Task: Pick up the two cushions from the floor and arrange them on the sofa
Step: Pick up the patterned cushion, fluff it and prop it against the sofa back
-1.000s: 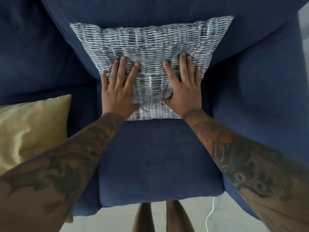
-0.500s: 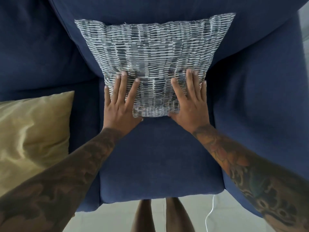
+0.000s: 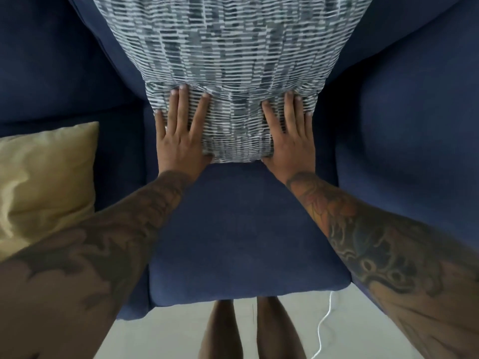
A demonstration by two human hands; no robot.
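Note:
A grey-and-white patterned cushion [image 3: 228,60] leans upright against the backrest of the navy blue sofa [image 3: 241,229], its lower edge on the seat. My left hand [image 3: 181,136] lies flat on its lower left part, fingers spread. My right hand [image 3: 290,136] lies flat on its lower right part, fingers spread as well. Neither hand grips the fabric; both press against it. A yellow-gold cushion [image 3: 44,180] rests on the sofa seat at the left, partly behind my left forearm.
The sofa's armrest [image 3: 404,141] rises at the right. Pale floor [image 3: 347,320] shows below the seat's front edge, with a white cable [image 3: 324,325] lying on it. My two legs [image 3: 248,330] stand close to the sofa front.
My view has moved closer to the sofa, so the patterned cushion looks larger and its top is cut off. Both hands stay flat on its lower part.

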